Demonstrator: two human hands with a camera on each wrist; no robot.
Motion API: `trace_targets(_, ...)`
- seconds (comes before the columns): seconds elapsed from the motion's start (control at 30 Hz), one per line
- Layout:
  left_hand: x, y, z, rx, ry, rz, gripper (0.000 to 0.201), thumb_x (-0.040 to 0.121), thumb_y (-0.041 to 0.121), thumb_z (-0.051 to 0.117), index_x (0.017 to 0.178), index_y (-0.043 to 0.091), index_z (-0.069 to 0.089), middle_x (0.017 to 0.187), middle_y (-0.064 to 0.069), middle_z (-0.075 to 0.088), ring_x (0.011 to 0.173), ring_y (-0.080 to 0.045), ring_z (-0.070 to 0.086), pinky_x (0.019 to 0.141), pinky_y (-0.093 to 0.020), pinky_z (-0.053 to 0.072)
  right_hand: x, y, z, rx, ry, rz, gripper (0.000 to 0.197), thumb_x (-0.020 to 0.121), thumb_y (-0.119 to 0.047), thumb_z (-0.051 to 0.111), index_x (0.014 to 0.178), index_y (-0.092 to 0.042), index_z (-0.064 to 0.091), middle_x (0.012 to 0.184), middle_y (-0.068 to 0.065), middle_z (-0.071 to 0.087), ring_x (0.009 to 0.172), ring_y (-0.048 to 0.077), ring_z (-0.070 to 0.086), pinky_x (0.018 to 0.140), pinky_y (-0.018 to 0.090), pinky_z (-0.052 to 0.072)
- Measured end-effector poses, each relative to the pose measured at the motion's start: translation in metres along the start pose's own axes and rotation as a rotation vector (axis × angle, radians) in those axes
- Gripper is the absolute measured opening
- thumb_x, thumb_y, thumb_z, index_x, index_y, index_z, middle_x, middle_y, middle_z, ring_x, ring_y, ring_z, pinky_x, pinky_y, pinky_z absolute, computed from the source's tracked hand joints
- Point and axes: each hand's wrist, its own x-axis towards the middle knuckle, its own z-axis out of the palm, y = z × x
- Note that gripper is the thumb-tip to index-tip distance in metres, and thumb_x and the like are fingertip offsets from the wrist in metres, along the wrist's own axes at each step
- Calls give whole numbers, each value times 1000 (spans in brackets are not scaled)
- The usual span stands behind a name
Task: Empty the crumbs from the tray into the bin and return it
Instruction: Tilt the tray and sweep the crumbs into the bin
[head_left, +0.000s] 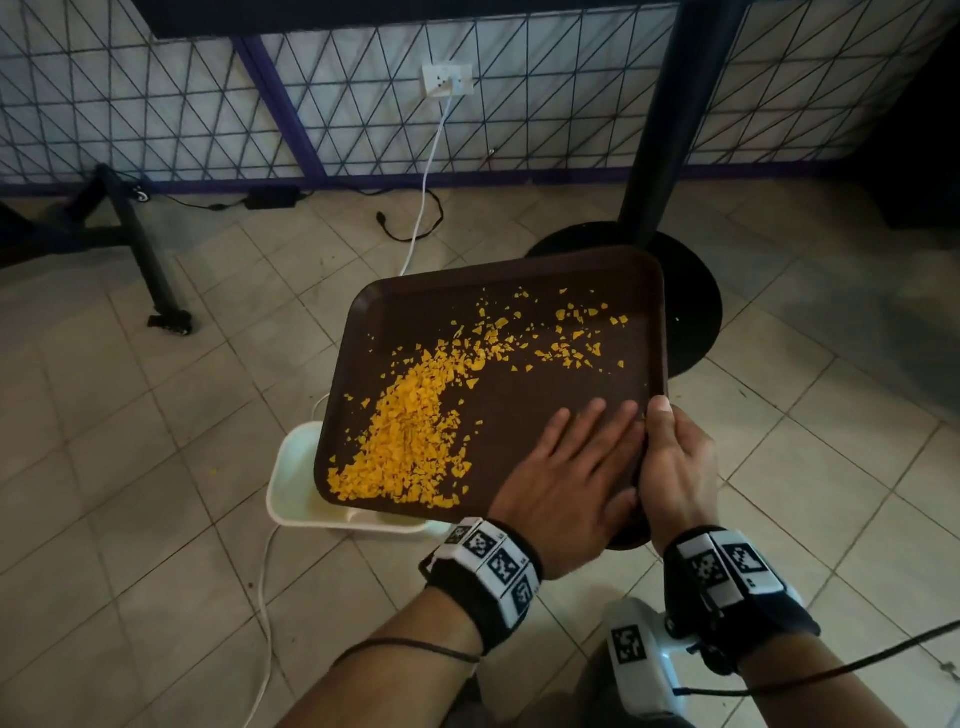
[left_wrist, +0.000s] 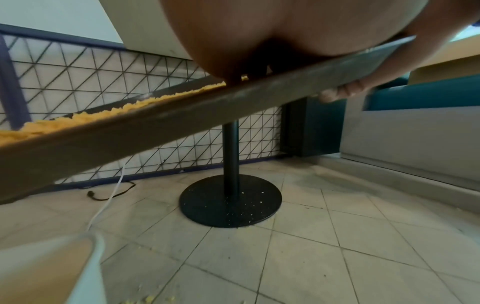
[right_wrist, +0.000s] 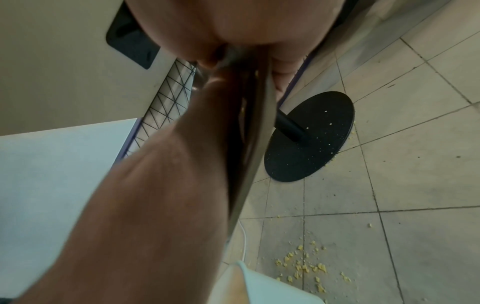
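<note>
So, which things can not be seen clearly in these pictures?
- Bin inside: head view, the tilted tray covers most of it.
- Right hand fingers under the tray: head view, tray hides them.
- Crumbs: left wrist view, tray rim shows only an edge-on strip.

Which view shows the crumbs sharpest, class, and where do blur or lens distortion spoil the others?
Head view: crumbs on the tray crisp, edges bowed. Left wrist view: tray rim blurred, left hand a soft mass. Right wrist view: right hand and the forearm blurred, floor tiles sharper.
</note>
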Motion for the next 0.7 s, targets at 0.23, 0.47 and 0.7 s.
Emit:
trace_targets(0.23, -46, -49, 5, -39, -107, -333, 63, 103, 56, 4, 154, 24, -14, 160, 6, -25, 147, -13, -26, 123, -42, -4, -3, 1, 4, -30, -95, 23, 41, 101, -44, 36, 98, -17, 67, 92, 5, 73, 87, 23, 69, 76, 41, 57)
trace_targets(0.47, -2, -11, -11, 21, -23, -23, 63, 106, 46, 19, 158, 15, 3, 166, -3, -4, 152, -21, -8, 122, -46, 5, -7, -3, 6, 21, -111, 9, 35, 101, -36, 40, 94, -18, 69, 89, 2, 73, 84, 14, 70, 72, 30, 54)
trace_targets(0.7, -38, -16, 4, 80, -133, 153, 63, 105, 50, 21, 158, 19, 6, 165, 0, 1, 152, -25, -4, 122, -48, 6, -2, -1, 3, 53, -115, 77, 41, 101, -41, 38, 97, -15, 69, 91, 6, 75, 87, 23, 72, 80, 42, 57)
